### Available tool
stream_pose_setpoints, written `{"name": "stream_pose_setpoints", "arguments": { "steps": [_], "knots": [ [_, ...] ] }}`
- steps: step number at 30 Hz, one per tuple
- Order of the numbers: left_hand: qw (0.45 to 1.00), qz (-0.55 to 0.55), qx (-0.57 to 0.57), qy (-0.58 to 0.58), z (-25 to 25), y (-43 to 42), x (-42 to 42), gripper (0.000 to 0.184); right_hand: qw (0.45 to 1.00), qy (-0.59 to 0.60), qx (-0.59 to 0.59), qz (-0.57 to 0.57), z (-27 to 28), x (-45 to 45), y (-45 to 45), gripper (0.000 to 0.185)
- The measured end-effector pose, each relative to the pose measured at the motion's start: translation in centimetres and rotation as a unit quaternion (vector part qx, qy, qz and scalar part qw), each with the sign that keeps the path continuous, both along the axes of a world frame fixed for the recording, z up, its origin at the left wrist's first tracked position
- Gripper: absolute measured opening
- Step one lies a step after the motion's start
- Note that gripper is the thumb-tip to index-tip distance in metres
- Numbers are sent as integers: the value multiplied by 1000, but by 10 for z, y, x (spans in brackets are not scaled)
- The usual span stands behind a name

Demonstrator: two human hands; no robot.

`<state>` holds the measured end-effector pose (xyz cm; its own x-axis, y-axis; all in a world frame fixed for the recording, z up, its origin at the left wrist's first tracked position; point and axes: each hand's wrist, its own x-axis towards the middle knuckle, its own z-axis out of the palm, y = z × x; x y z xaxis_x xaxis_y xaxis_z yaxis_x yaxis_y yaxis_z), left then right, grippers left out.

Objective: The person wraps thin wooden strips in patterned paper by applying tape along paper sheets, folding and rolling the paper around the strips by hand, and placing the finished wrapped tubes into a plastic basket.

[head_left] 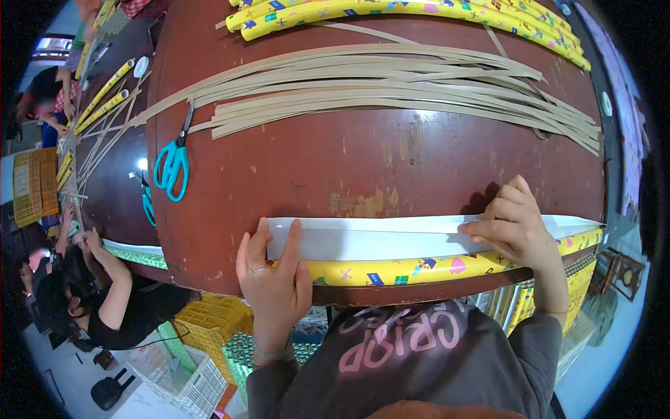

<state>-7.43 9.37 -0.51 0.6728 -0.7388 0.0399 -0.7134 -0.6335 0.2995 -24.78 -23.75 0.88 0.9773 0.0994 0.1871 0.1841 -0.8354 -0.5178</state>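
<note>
A roll of yellow patterned wrapping paper [433, 269] lies along the table's near edge, its white underside [391, 242] turned up beyond it. A crease or thin strip runs lengthwise along the white side. My left hand [273, 269], with a ring on one finger, rests on the left end with fingers apart, holding the paper down. Toward the right, my right hand [513, 223] is over the white side, fingers curled, with thumb and index fingertips close together at the lengthwise line. Whatever is between them is too small to make out.
Long tan strips [391, 77] spread across the dark red table [300, 164]. Scissors with teal handles [172, 167] lie at the left. More yellow rolls [412, 14] sit at the far edge. Co-workers [91, 300] are at the left near a yellow crate [220, 321] and white basket [185, 380].
</note>
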Motion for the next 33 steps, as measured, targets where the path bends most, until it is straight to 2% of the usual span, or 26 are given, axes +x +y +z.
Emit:
{"name": "stream_pose_setpoints", "arguments": {
  "steps": [2, 9, 33],
  "knots": [
    [1000, -6, -4, -24, -3, 2, -1, 55, 1000, 11, 4, -2, 2, 1, 0, 22],
    [1000, 9, -2, 10, 0, 0, -3, 54, 1000, 20, 1, -6, -1, 2, -1, 23],
    [1000, 16, 27, -2, 3, -2, -4, 53, 1000, 21, -10, -9, -3, 6, 2, 20]
  ]
}}
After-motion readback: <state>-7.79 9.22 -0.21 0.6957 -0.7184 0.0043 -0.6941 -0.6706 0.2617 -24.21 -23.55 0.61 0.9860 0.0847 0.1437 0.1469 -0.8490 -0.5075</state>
